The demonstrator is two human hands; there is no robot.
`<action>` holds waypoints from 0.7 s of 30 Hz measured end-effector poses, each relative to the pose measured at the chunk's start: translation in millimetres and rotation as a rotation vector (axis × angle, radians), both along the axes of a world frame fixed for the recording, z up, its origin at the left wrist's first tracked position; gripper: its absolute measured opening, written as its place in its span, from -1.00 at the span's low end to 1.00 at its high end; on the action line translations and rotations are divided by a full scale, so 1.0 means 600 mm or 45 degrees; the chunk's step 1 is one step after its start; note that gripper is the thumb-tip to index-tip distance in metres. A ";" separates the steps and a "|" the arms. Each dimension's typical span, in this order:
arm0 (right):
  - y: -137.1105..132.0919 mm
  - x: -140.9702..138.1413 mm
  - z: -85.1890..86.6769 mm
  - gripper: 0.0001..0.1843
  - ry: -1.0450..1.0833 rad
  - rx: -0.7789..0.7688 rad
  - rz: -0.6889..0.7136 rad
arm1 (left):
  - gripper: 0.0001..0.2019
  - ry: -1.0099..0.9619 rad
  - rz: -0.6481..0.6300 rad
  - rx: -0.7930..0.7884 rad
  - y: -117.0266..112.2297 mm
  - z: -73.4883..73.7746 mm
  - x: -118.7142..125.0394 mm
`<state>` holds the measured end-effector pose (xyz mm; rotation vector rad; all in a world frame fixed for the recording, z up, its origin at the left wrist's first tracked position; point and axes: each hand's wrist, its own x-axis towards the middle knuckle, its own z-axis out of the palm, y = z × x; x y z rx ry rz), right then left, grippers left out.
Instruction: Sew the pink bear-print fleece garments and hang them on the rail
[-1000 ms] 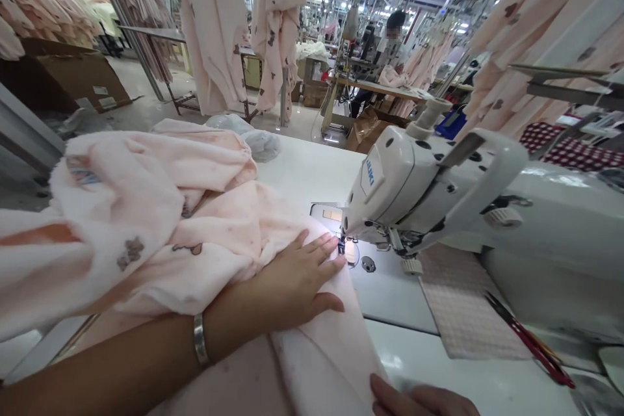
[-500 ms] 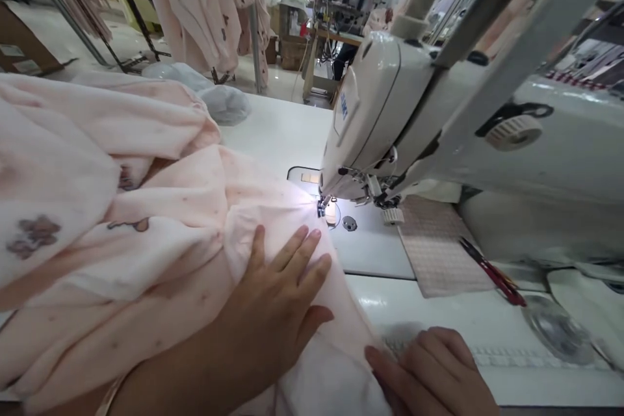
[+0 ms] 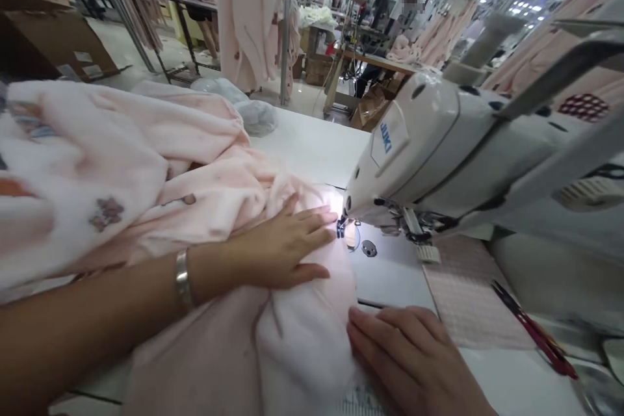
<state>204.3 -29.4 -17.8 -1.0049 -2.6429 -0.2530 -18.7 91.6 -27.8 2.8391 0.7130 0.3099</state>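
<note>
Pale pink plush fabric (image 3: 312, 318) with small printed figures runs under the presser foot (image 3: 340, 227) of a white sewing machine (image 3: 414, 136). My left hand (image 3: 287, 244) lies on it with fingers stretched out, the fingertips just left of the foot. A silver bracelet (image 3: 182, 278) is on that wrist. At the fabric's right edge, nearer to me, my right hand (image 3: 404, 354) has its fingers together and closed on the edge; its thumb is hidden. The bulk of the fabric lies heaped on the left.
Red-handled scissors (image 3: 536, 331) and a checked pink cloth (image 3: 478, 292) lie right of the needle plate. A clear plastic bag (image 3: 256, 116) sits at the table's far edge. Behind are hanging pink garments (image 3: 251, 19), cardboard boxes (image 3: 63, 39) and a person (image 3: 409, 3) at another station.
My left hand has moved forward, closer to the presser foot. My right hand has moved forward and left along the fabric edge. The camera view has shifted, showing more of the room.
</note>
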 end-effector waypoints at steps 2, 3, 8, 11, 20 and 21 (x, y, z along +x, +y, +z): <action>0.024 -0.006 -0.005 -0.70 0.050 -0.030 -0.005 | -0.56 0.003 -0.070 0.013 0.040 0.002 -0.002; 0.037 -0.009 -0.007 -0.73 0.083 -0.042 -0.012 | -0.56 0.007 -0.098 0.021 0.058 0.002 -0.002; 0.094 -0.018 -0.015 -0.79 0.117 -0.104 -0.140 | -0.54 0.047 -0.164 0.081 0.131 0.002 0.005; 0.119 -0.013 -0.026 -0.77 0.054 -0.075 -0.159 | -0.51 0.068 -0.159 0.141 0.175 0.000 0.008; 0.108 -0.010 -0.016 -0.86 0.155 -0.326 -0.151 | -0.47 0.202 0.287 0.226 0.123 -0.015 0.009; 0.094 -0.010 -0.008 -0.86 0.228 -0.409 -0.126 | -0.44 0.222 0.414 0.231 0.081 -0.018 0.008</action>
